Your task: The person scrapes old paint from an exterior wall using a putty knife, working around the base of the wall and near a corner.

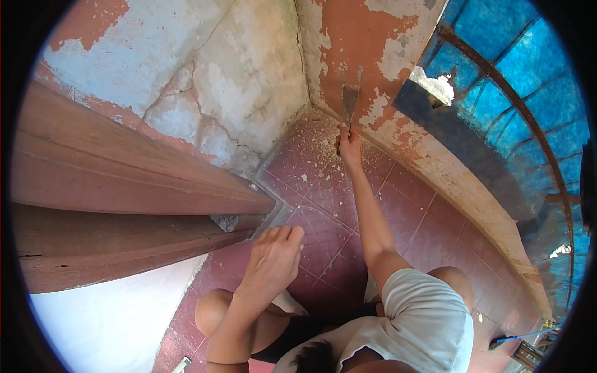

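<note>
My right hand [349, 146] reaches forward to the corner and grips the handle of a metal scraper [350, 101]. Its flat blade rests against the red wall [348, 50], where the paint is peeling in patches. My left hand [273, 256] hovers lower over the red tiled floor [410, 211], next to the end of a wooden plank [143, 180]. It holds nothing, and its fingers are loosely bent. I am crouched, with my knees showing at the lower edge.
Paint flakes [317, 140] litter the tiles in the corner. The cracked left wall [205, 81] shows bare plaster. Thick wooden planks fill the left side, with a white surface [106, 323] below them. A blue panel with a rusty frame [528, 87] stands on the right. A blue-handled tool [516, 339] lies at the lower right.
</note>
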`<control>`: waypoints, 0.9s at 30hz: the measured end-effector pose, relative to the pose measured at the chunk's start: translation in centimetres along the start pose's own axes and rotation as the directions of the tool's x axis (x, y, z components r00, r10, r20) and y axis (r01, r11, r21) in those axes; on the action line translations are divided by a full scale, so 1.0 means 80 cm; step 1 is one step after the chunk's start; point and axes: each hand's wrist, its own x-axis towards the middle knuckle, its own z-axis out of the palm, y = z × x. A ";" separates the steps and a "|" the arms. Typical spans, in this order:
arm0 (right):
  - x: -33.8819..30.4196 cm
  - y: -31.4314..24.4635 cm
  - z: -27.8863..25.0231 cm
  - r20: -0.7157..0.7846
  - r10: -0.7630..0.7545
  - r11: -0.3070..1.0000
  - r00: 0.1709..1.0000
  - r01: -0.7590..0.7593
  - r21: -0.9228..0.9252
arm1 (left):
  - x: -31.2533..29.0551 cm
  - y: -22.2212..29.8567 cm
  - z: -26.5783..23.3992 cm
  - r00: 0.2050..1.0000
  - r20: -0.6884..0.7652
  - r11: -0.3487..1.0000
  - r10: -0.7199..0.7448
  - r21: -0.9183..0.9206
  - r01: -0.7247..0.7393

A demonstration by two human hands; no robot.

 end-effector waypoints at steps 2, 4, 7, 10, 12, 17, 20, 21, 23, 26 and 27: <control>-0.012 0.009 -0.005 -0.022 0.108 0.994 0.994 -0.108 -0.011 | -0.001 -0.003 0.007 0.999 0.040 0.999 0.017 -0.034 -0.015; 0.001 -0.005 0.004 -0.010 0.071 0.997 0.997 -0.071 0.016 | 0.000 -0.007 0.004 1.000 0.029 1.000 0.008 -0.009 -0.008; -0.011 -0.008 0.006 0.006 0.078 0.996 0.997 -0.079 0.051 | -0.010 -0.003 0.006 0.999 0.030 1.000 -0.011 -0.003 0.011; -0.004 0.003 -0.001 -0.016 0.114 0.989 0.993 -0.112 0.095 | 0.000 -0.006 0.010 1.000 -0.003 1.000 0.005 -0.007 -0.005; -0.008 0.001 -0.006 0.041 0.118 0.988 0.992 -0.121 0.099 | 0.003 -0.007 0.010 1.000 0.002 0.999 0.008 -0.038 -0.008; 0.013 -0.020 0.002 -0.015 -0.008 1.000 1.000 0.009 0.028 | -0.002 -0.006 0.009 1.000 0.015 1.000 0.009 0.003 -0.009; -0.001 -0.015 0.002 -0.019 0.023 1.000 1.000 -0.023 0.016 | -0.001 -0.006 0.010 1.000 0.004 0.999 0.013 -0.037 -0.012; -0.004 -0.018 0.002 -0.001 0.043 0.999 0.999 -0.043 0.030 | 0.001 -0.005 0.008 1.000 0.002 0.999 0.008 -0.037 -0.008; 0.032 -0.041 0.014 0.026 -0.054 0.999 0.998 0.054 0.008 | 0.000 0.001 0.000 1.000 0.022 0.999 -0.002 0.040 0.001; 0.031 -0.024 0.002 0.013 -0.127 0.989 0.992 0.128 -0.079 | -0.004 -0.003 0.008 0.999 0.028 1.000 0.016 0.014 -0.017; 0.028 -0.013 0.000 -0.018 -0.097 0.987 0.995 0.094 -0.134 | 0.000 -0.004 0.010 1.000 0.016 1.000 0.019 0.021 -0.019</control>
